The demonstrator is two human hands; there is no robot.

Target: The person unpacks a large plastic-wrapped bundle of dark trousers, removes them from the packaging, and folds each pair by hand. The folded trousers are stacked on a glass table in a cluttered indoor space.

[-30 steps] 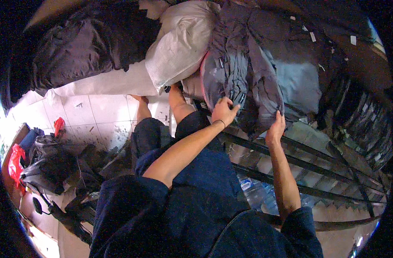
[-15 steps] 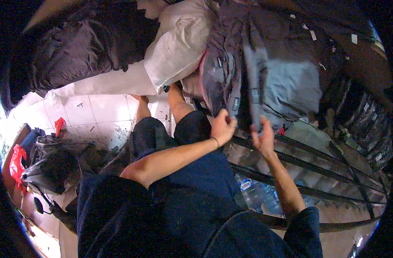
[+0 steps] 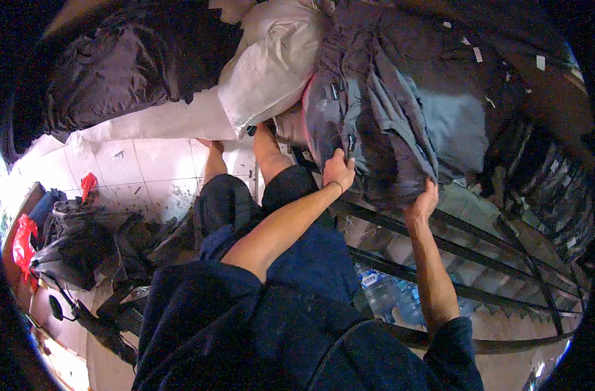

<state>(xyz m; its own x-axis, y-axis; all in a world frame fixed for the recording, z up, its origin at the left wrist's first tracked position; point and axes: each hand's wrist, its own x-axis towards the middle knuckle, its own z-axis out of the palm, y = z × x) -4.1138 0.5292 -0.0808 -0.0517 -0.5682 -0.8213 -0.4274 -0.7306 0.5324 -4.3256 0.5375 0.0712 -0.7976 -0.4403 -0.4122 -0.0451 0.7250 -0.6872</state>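
A dark grey cloth item [image 3: 392, 127], with seams, folds and small black fittings, lies spread over a pile of similar dark cloth in front of me. Whether it is a garment or a bag I cannot tell. My left hand [image 3: 338, 171] is closed on its near left edge, by a small dark fitting. At the near right corner my right hand [image 3: 423, 203] grips the same cloth between thumb and fingers. Left of it shows a shiny dark grey piece with a reddish edge [image 3: 305, 107]. A smooth grey cloth [image 3: 460, 133] lies to the right.
Beyond my legs stand a stuffed white sack [image 3: 268, 62] and a black bundle [image 3: 115, 72]. Black metal rails [image 3: 467, 254] run along steps at the right, with large clear water bottles [image 3: 389, 296] near them. A motorbike [image 3: 82, 274] with a red plastic bag [image 3: 25, 241] stands left.
The strip of cloth that my right hand was swinging, blurred, now lies spread out to the right. My right hand has moved right; my left stays near the left edge, slightly farther forward.
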